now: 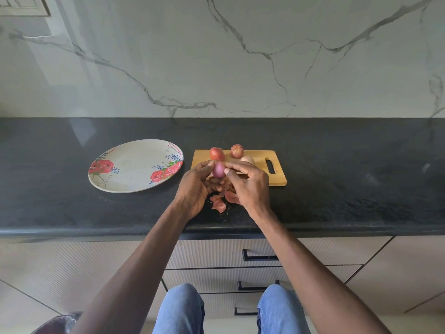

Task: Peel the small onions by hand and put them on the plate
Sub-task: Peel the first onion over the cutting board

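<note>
both hands meet over the front edge of a small rectangular wooden cutting board [262,174] with a cut-out handle slot, which lies on the polished black stone bench [349,179]. between them sits a small, smooth purple peeled onion [218,169], raised above the bench. the left hand [196,186] cradles it from the left and below, its fingers [218,183] curled up under the bulb and the thumb against its upper left side. the right hand [250,186] comes in from the right, its thumb and forefinger narrowed to a pinch on the onion's right side.

three more small onions rest on the far part of the board: a reddish-brown unpeeled onion [217,154] at the left, a round red unpeeled onion [237,151] beside it, and a pale cream-coloured onion [248,160] partly hidden behind the right hand's knuckles. loose pink-red papery skins [219,204] lie on the bench just under the hands, near the front edge.

to the left of the board, close but apart from it, sits an oval white plate [134,166] printed with red roses and blue flecks; no onion lies on it. behind the bench rises a white marble-patterned wall [216,56] with grey veins. below are beige ribbed drawers with black handles [260,256], and the person's knees in blue jeans [183,309]. no brand, label or writing can be read anywhere.
</note>
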